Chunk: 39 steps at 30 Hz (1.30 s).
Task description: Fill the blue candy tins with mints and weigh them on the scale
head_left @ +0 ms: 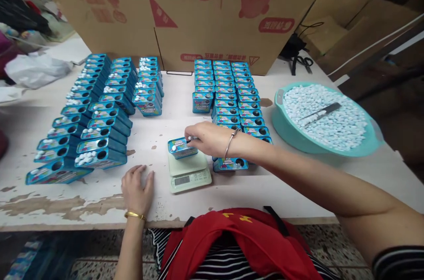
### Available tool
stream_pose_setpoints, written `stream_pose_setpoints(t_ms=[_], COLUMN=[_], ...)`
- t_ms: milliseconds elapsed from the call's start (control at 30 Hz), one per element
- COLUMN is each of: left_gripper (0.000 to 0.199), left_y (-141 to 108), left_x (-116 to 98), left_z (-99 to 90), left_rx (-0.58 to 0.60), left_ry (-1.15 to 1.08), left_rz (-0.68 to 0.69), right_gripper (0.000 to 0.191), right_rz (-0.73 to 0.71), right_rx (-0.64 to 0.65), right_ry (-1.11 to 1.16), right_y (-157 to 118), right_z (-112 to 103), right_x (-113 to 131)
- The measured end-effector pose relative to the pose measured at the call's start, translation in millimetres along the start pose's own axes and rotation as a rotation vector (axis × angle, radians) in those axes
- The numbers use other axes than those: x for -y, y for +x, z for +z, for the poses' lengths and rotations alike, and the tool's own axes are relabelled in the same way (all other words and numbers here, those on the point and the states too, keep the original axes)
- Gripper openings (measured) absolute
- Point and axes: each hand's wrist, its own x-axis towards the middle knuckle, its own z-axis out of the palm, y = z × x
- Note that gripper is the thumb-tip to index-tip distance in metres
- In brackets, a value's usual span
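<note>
A small blue candy tin (178, 149) sits on the light green digital scale (190, 169), with one white candy on its top. My right hand (207, 138) reaches over the tin's right end, thumb and fingers pinched together at its round opening. White candy shows at the fingertips; how many pieces they hold is hidden. My left hand (137, 187) lies on the table left of the scale, fingers spread, holding nothing. Figures on the scale's display (182, 180) are too faint to read. Just right of the scale stands another blue tin (228, 164), partly beneath my right forearm.
Rows of blue tins (99, 158), many topped with white candies, stand at left. More tins (223, 90) stand in rows behind my right hand. A turquoise basin (291, 130) of candies holds a dark flat blade (326, 110). A large cardboard box (126, 15) borders the back.
</note>
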Motion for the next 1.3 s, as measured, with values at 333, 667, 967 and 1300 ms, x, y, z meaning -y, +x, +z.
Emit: stream_pose_setpoints(t_ms=[333,667,967,1300], left_gripper=[0.032,0.029,0.020,0.018], left_y=[-1,-1,1,3], left_x=[2,-5,-96,-113], left_z=[2.0,-2.0,-11.3,9.1], left_rx=[-0.004,-0.043,0.018,0.085], left_ry=[-0.007,-0.035,-0.037,0.004], left_rz=[0.000,0.027,0.274,0.189], right_gripper=[0.016,0.014,0.016,0.022], right_rz=[-0.019,0.160,0.238,0.188], right_rx=[-0.014,-0.069,-0.166,-0.125], right_ry=[-0.055,1.235,1.419,1.465], right_y=[11,-15,-46,-49], right_z=[6,4,15,30], right_x=[-7,-32,-52,-55])
